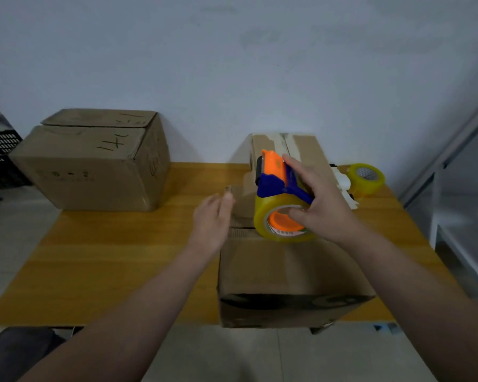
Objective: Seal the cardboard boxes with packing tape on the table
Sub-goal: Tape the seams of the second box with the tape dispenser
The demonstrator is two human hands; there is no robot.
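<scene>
Nearest to you, in the lower middle of the frame, the box (pixel 287 271) stands at the front edge of the table (pixel 108 257). Your left hand (pixel 211 219) is at the left edge of the box top with straight, relaxed fingers and holds nothing. It is blurred, so I cannot tell if it touches the cardboard. Your right hand (pixel 323 205) grips the dispenser (pixel 276 172) by its blue handle, with the first finger stretched along the orange body, and the yellow roll rests on the box top at the centre of the frame.

Pale strips of tape cross the far end of this box. I cannot see a fresh strip along the seam, so I judge the sealing here is only starting or in progress. Further back, at the right, a spare roll (pixel 366 179) lies on the table. At the upper left, the second box (pixel 94 161) has one flap a little raised and no clear tape, so it probably is left to do.
</scene>
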